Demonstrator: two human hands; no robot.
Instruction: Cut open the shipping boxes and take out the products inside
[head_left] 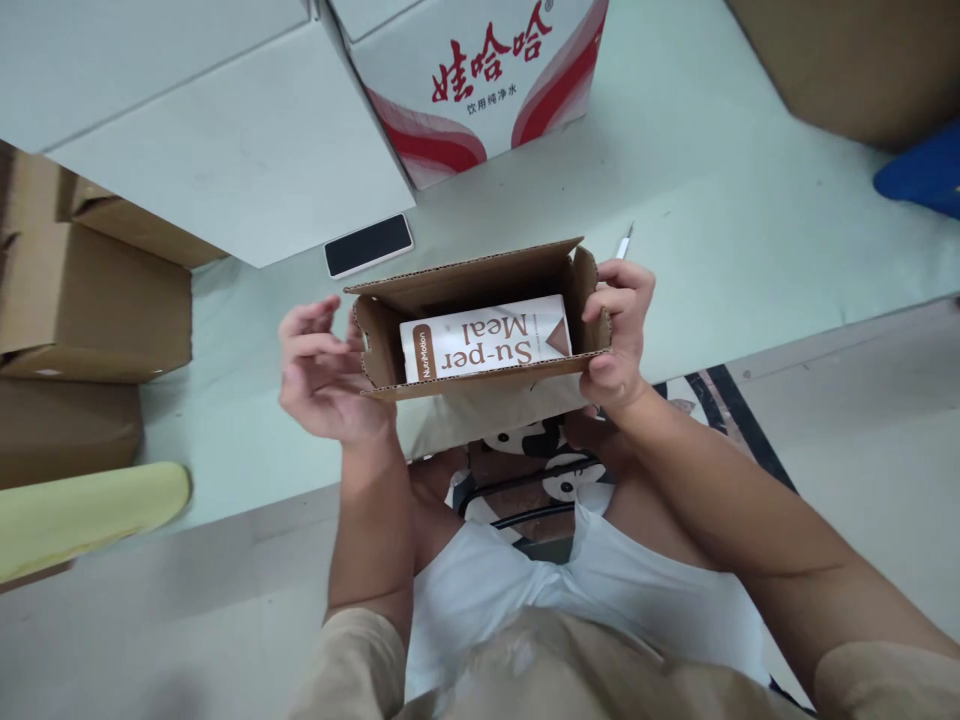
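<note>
An open brown cardboard box (pixel 457 277) is held over the table edge in front of me, its opening facing up toward me. Inside lies a white carton with brown "Su-per Meal" lettering (pixel 487 338), upside down from my side. My right hand (pixel 621 325) grips the box's right end, thumb on the near side and fingers curled over the end flap. At the left end is my left hand (pixel 322 370), its fingers loosely bent and apart. Its palm is close against the box; whether it touches cannot be made out.
On the pale green table (pixel 697 220) lie a black-screened phone-like device (pixel 369 246) and a white pen-like item (pixel 625 242). Behind stand a white box (pixel 247 130) and a red-and-white water carton (pixel 487 90). Brown boxes (pixel 112 300) and a yellow roll-like object (pixel 97 510) are left.
</note>
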